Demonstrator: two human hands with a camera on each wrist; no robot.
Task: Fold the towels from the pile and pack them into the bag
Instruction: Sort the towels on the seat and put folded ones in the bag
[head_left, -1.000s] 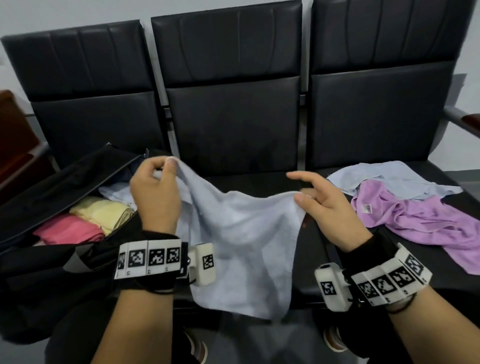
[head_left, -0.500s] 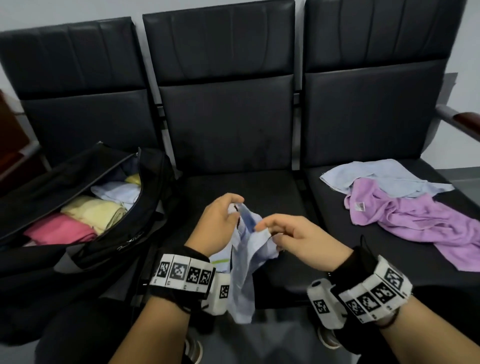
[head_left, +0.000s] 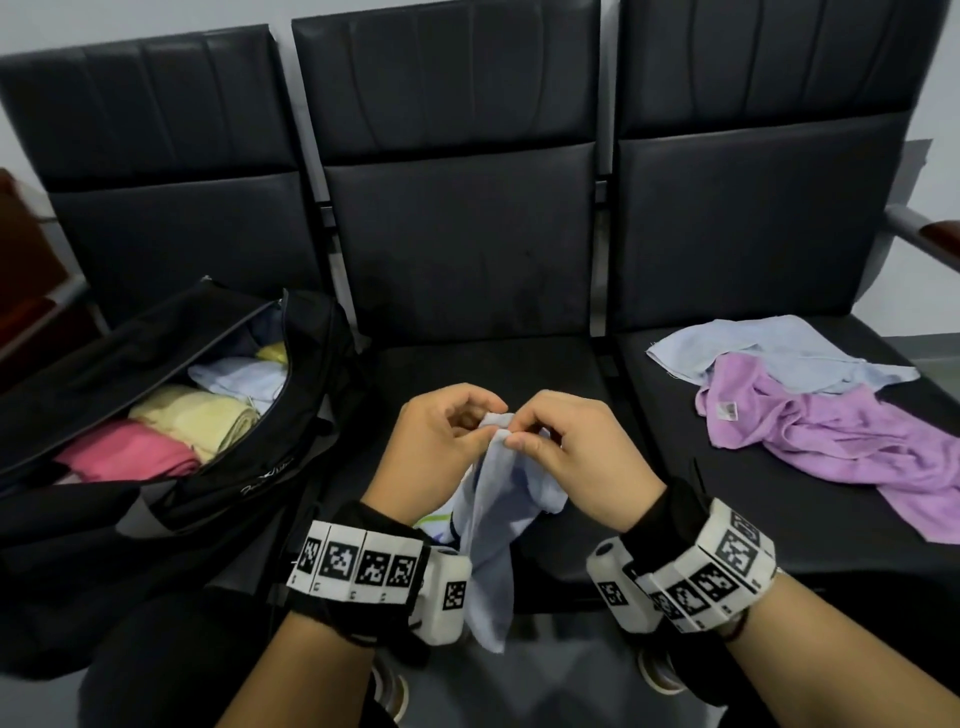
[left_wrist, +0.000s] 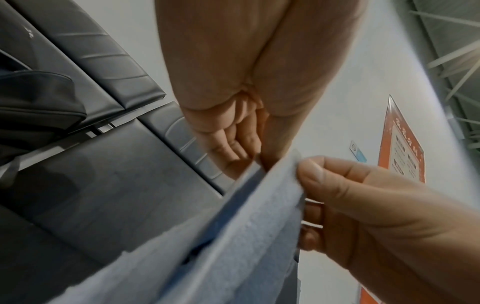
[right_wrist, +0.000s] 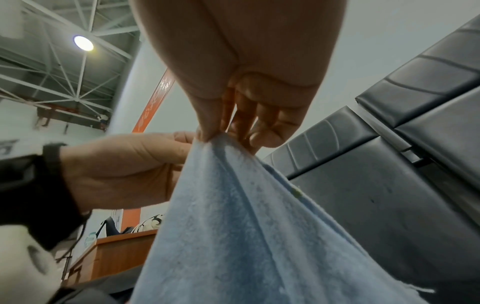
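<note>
A light blue towel (head_left: 493, 525) hangs doubled over in front of the middle seat, its top corners brought together. My left hand (head_left: 441, 441) and my right hand (head_left: 566, 447) meet there, and both pinch the towel's top edge. The left wrist view shows the towel (left_wrist: 233, 236) between my left thumb and fingers, with the right hand beside it. In the right wrist view my right fingertips (right_wrist: 207, 133) pinch the towel (right_wrist: 246, 226). An open black bag (head_left: 171, 431) on the left seat holds folded pink, yellow and pale blue towels. A purple towel (head_left: 841, 441) and a pale blue towel (head_left: 779, 353) lie loose on the right seat.
Three black padded seats (head_left: 467, 249) stand in a row against a grey wall. A wooden armrest (head_left: 935, 239) ends the row at the right. My shoes (head_left: 660, 670) show on the floor below the seat edge.
One second ago my hands held the towel spread wide. They have since come together at the middle, folding the towel in half so it hangs narrow.
</note>
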